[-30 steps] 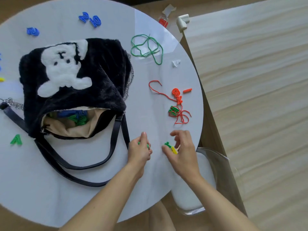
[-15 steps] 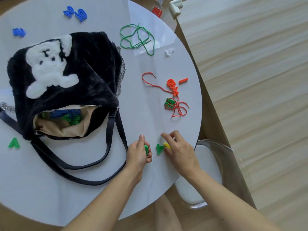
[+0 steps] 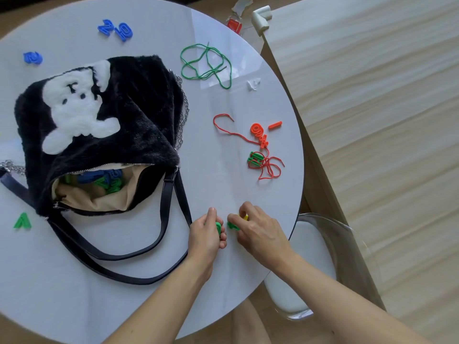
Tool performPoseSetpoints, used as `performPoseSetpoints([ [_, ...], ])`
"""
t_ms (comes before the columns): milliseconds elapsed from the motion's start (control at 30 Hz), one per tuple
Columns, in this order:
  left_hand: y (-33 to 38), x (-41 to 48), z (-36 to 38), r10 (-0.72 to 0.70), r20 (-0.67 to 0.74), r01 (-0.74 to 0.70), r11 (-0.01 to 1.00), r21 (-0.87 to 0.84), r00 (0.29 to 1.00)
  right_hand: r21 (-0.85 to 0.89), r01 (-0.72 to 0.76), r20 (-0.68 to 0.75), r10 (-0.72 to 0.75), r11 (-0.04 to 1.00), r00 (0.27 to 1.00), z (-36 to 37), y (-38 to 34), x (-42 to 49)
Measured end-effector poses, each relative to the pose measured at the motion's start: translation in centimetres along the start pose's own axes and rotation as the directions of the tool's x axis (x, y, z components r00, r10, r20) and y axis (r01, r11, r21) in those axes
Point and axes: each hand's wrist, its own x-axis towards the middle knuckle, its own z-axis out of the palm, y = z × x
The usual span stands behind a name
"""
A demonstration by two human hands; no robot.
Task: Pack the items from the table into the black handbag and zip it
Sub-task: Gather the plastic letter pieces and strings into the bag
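White round table (image 3: 149, 269) carries the work. My left hand (image 3: 205, 240) curls round a green piece (image 3: 218, 228). My right hand (image 3: 260, 234) pinches a second piece (image 3: 233, 225), with a yellow piece (image 3: 245, 217) under its fingertips. Bag (image 3: 139, 115) lies open, well left of both sets of fingers. Recommended: I firm both grips, lift, then release inside it.

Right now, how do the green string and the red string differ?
The green string lies in loose loops, alone; the red string trails a long tail into a tangle. The red string is tangled with orange pieces and a green piece; the green string touches none. Both are thin cords on the table, not yet packed.
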Motion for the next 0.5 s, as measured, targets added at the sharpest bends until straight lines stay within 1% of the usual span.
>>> performPoseSetpoints([
  [67, 0.2, 0.0, -0.1, -0.004, -0.007, 0.004, 1.000, -0.001, 1.000, 0.025, -0.022, 0.010, 0.021, 0.999, 1.000, -0.2, -0.1, 0.1],
  [100, 0.3, 0.0, -0.1, -0.008, -0.006, 0.008, 1.000, -0.001, 1.000, 0.070, -0.050, 0.001, 0.050, 0.996, 0.999, -0.5, -0.2, 0.1],
  [167, 0.6, -0.1, -0.1, -0.036, 0.018, 0.036, 0.999, -0.019, 0.999, 0.226, -0.099, -0.041, 0.111, 0.969, 0.993, -1.5, -0.5, 0.4],
  [200, 0.9, -0.2, 0.0, -0.059, 0.052, 0.061, 0.997, -0.044, 0.997, 0.317, -0.094, -0.053, 0.116, 0.944, 0.992, -2.1, -0.7, 0.6],
  [267, 1.7, -0.5, 0.2, -0.102, 0.169, 0.123, 0.985, -0.121, 0.980, 0.452, -0.046, -0.041, 0.073, 0.891, 0.997, -3.4, -1.3, 0.9],
  [300, 2.1, -0.6, 0.3, -0.115, 0.229, 0.154, 0.976, -0.157, 0.967, 0.477, -0.026, -0.025, 0.044, 0.878, 0.999, -4.1, -1.6, 1.0],
  [367, 3.0, -0.7, 0.4, -0.128, 0.302, 0.191, 0.963, -0.191, 0.945, 0.452, -0.003, -0.004, 0.006, 0.892, 1.000, -5.2, -1.8, 1.3],
  [500, 4.2, -0.3, 0.6, -0.103, 0.361, 0.212, 0.937, -0.278, 0.927, 0.408, 0.059, 0.030, -0.078, 0.911, 0.997, -7.6, -2.0, 2.1],
])
